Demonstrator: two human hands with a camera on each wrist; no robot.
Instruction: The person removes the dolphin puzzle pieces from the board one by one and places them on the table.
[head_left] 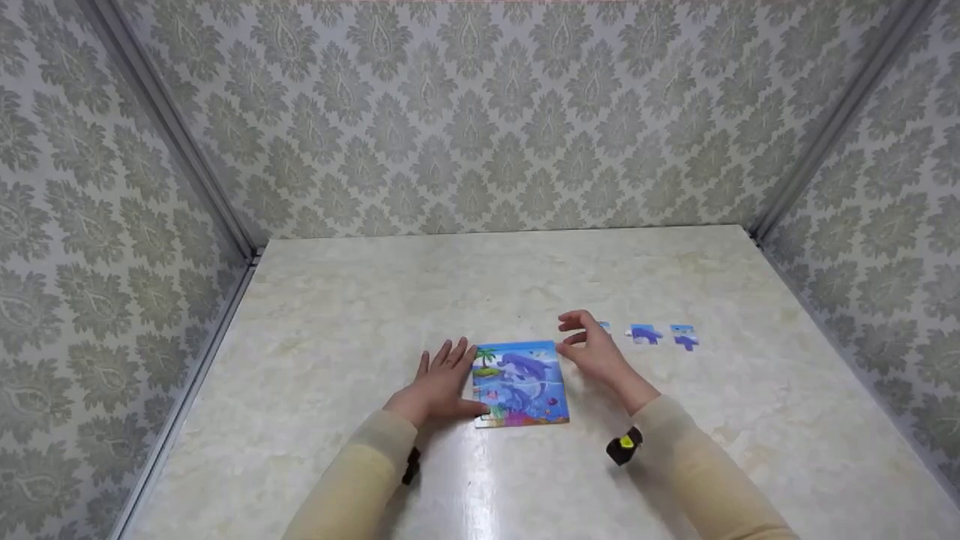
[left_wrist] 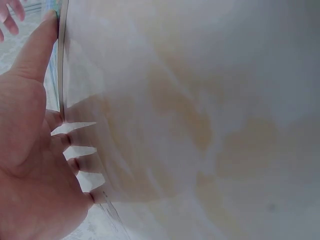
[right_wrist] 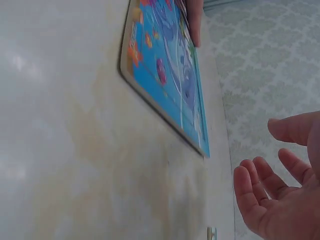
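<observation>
A square jigsaw puzzle board with a picture of dolphins, a palm tree and coral lies flat on the table. Along its left side rests my left hand, fingers spread, the thumb over the lower left edge. In the left wrist view, the left thumb lies against the board's thin edge. My right hand hovers by the board's upper right corner, its fingers loosely bent. The right wrist view shows that hand holding nothing, apart from the board.
Right of the board lie two loose puzzle pieces, one with a blue dolphin part and another beside it. A third piece is partly hidden behind my right hand. Patterned wall panels stand around the marbled table.
</observation>
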